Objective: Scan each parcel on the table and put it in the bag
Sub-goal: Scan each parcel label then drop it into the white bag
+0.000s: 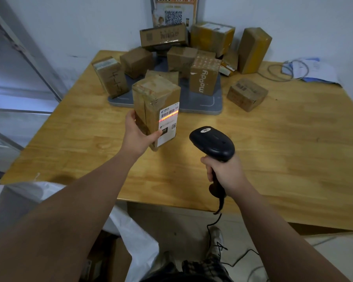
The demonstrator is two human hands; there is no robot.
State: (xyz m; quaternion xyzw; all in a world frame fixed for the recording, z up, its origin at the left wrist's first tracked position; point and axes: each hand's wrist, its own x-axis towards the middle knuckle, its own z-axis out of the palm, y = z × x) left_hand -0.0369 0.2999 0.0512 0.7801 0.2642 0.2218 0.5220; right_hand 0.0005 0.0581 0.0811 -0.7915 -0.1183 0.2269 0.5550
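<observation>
My left hand [137, 135] grips a tall cardboard parcel [154, 98] from below, holding it upright above the wooden table [273, 159]. Its white shipping label [168, 123] faces me, and a red scan line lies across the barcode. My right hand [224, 171] grips the handle of a black barcode scanner [212, 143], which points at that label from the right. Several more cardboard parcels [204, 78] stand at the back of the table. The white woven bag [135, 237] hangs open at the lower left, beside the table's front edge.
A grey scale platform [202, 104] lies under some of the parcels. One small box [247, 94] sits apart on the right. Cables and papers [306, 70] lie at the far right. The scanner's cord [218, 231] trails down to the floor. A poster with a QR code [173, 11] hangs on the wall.
</observation>
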